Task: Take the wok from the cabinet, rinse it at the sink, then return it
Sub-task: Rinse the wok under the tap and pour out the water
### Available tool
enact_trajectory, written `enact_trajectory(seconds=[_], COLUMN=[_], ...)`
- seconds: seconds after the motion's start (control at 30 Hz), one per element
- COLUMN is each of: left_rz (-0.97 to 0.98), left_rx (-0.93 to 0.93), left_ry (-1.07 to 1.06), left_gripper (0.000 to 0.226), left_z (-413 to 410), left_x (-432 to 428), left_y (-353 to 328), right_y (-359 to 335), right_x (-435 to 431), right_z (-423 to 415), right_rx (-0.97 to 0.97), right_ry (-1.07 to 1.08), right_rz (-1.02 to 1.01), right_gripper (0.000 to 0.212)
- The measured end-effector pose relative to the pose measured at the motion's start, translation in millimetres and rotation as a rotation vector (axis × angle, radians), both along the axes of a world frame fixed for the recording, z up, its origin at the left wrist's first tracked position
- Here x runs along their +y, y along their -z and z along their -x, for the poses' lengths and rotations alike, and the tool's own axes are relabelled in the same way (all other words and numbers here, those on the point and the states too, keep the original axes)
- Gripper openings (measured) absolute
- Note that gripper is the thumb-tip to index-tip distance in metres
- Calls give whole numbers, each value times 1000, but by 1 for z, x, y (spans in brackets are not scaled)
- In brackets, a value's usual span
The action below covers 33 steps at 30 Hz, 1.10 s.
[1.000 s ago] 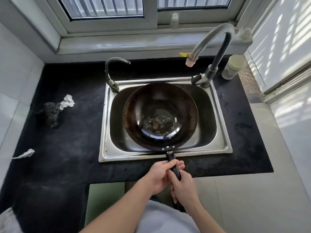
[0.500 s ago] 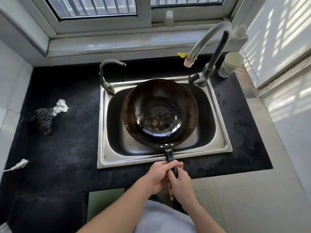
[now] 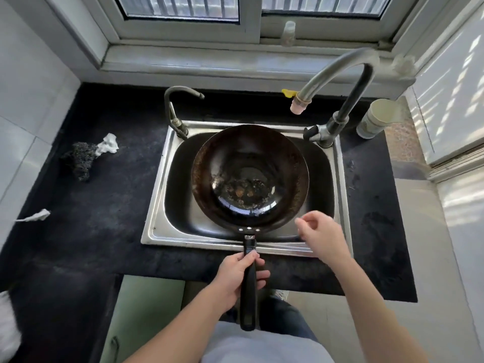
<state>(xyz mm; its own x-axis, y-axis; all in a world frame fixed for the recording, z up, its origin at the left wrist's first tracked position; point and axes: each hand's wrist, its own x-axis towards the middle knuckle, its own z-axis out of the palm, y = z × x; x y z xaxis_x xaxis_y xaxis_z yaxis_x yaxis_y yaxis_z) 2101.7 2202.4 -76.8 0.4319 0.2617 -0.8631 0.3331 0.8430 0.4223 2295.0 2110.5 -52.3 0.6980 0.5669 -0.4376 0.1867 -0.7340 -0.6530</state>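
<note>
Nearest, the wok's black handle [image 3: 248,297] is clasped by the left grip [image 3: 239,275], with fingers and thumb wrapped round it. The right grip [image 3: 320,237] is held loosely curled and empty above the near rim of the sink [image 3: 157,205]. The wok [image 3: 250,176], dark with brown specks on its glossy bottom, is positioned over the steel basin. A black tabletop [image 3: 104,218] is seen around it, with a scourer [image 3: 80,159] at left. Two faucets, the tall one [image 3: 348,82] at right, and a window [image 3: 235,22] are set behind.

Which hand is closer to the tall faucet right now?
Right. The right hand hovers over the sink's front right corner, toward the tall faucet; the left hand grips the wok handle farther back.
</note>
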Motion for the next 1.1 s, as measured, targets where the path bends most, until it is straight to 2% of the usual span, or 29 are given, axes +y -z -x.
enact_trajectory(seconds=[0.1, 0.23, 0.37, 1.1], left_rz=[-42, -112, -183, -145], left_rx=[65, 98, 120, 131], left_ry=[-56, -108, -102, -114], left_gripper=[28, 26, 29, 28], left_z=[-4, -12, -17, -16], left_x=[-12, -19, -23, -23], left_y=[-4, -6, -9, -12], right_y=[-16, -34, -40, -41], right_x=[29, 71, 95, 105], right_z=[-51, -104, -122, -121], right_rx=[-183, -235, -277, -320], right_ry=[18, -13, -158, -295], right_rz=[-103, -249, -147, -54], right_gripper=[29, 52, 63, 65])
